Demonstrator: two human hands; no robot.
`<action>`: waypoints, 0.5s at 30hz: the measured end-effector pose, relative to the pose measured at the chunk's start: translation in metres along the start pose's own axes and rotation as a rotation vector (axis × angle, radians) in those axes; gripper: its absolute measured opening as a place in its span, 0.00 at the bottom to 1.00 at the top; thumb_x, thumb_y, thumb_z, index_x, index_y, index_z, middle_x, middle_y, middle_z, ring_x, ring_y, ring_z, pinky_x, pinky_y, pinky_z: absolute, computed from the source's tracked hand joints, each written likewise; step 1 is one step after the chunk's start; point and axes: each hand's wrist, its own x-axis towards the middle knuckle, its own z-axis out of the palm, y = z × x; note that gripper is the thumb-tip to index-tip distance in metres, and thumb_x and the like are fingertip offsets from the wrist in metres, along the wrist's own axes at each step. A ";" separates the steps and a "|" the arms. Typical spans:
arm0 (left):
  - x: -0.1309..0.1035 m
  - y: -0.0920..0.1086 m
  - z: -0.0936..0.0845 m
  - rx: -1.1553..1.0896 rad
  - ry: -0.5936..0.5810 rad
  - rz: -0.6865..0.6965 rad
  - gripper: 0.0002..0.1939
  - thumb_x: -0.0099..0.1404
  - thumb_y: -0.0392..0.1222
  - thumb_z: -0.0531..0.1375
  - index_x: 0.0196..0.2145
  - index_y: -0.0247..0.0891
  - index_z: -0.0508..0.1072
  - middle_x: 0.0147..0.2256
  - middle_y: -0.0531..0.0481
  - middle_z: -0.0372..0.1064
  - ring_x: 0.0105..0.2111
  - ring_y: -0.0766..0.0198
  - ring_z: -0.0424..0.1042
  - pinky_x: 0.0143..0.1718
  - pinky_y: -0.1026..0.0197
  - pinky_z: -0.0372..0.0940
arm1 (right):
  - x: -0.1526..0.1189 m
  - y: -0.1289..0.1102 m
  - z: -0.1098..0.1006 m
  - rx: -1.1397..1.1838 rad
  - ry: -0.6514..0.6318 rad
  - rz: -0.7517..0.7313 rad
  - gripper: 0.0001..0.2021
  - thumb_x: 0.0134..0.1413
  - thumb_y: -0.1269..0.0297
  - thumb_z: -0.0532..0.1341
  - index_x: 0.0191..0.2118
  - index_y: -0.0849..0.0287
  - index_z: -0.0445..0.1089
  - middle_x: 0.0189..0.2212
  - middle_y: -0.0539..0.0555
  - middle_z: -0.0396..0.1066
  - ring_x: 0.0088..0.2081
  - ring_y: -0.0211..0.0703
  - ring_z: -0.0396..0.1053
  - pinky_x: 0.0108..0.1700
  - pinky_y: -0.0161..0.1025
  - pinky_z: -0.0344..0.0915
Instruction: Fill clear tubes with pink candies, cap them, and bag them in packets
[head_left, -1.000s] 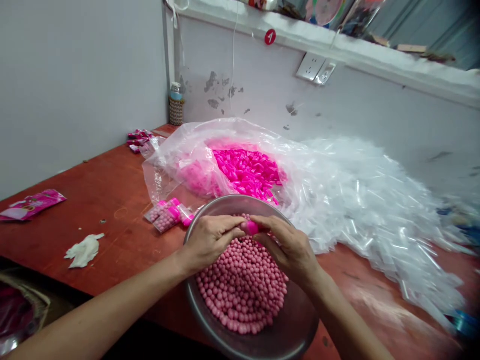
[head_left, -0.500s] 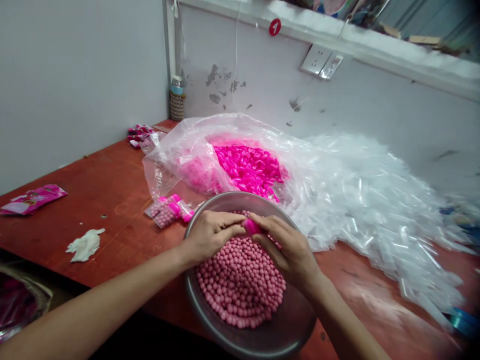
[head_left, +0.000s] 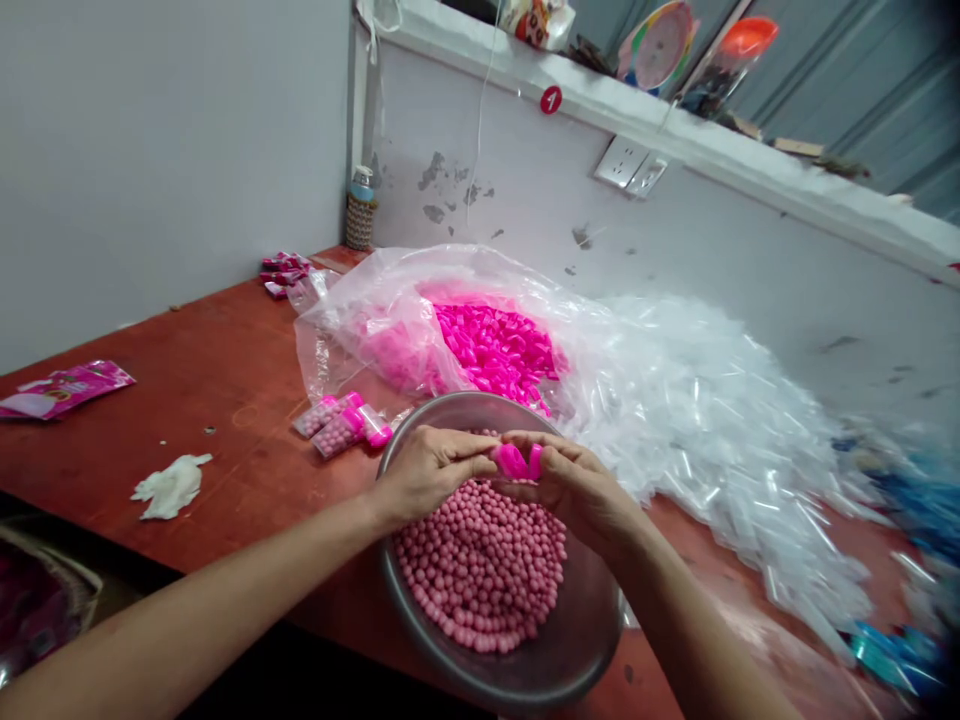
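Above a metal bowl (head_left: 592,640) of pink beads (head_left: 480,570), my two hands meet. My left hand (head_left: 431,475) pinches the left side of a bright pink cap (head_left: 512,461). My right hand (head_left: 574,485) is closed round the other side, with a second pink piece (head_left: 535,461) under its thumb. Whether a clear tube is between the fingers is hard to see. Filled tubes with pink caps (head_left: 341,430) lie left of the bowl. Behind it, a clear plastic bag (head_left: 337,330) holds many loose pink caps (head_left: 495,345).
A large heap of clear tubes (head_left: 690,400) covers the right side of the red table (head_left: 225,370). Pink packets (head_left: 67,388) and a crumpled white tissue (head_left: 172,487) lie at left. A bottle in a woven holder (head_left: 360,215) stands in the corner.
My right hand has turned slightly, and a second pink piece now shows beside the cap. The view has shifted, bringing more of the shelf into sight.
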 end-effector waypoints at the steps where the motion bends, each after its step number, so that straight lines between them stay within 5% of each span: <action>1: 0.000 0.000 0.000 0.027 0.009 0.016 0.12 0.59 0.40 0.58 0.41 0.39 0.75 0.41 0.48 0.72 0.42 0.58 0.70 0.45 0.61 0.62 | 0.001 -0.003 0.003 -0.002 -0.028 0.053 0.15 0.46 0.61 0.64 0.41 0.60 0.70 0.41 0.57 0.70 0.41 0.47 0.69 0.43 0.46 0.67; 11: -0.003 -0.003 -0.006 0.347 -0.012 0.167 0.13 0.61 0.39 0.55 0.43 0.42 0.73 0.37 0.48 0.74 0.37 0.59 0.72 0.39 0.62 0.62 | 0.011 0.002 0.013 -0.003 0.021 0.101 0.12 0.39 0.68 0.68 0.35 0.62 0.73 0.31 0.56 0.73 0.34 0.44 0.71 0.42 0.43 0.67; 15: 0.001 0.001 -0.002 0.208 0.053 0.112 0.13 0.61 0.41 0.55 0.44 0.41 0.73 0.40 0.49 0.72 0.40 0.59 0.71 0.42 0.62 0.63 | 0.017 -0.002 0.017 -0.055 0.070 0.036 0.13 0.43 0.63 0.66 0.37 0.61 0.72 0.32 0.55 0.73 0.33 0.41 0.71 0.37 0.38 0.69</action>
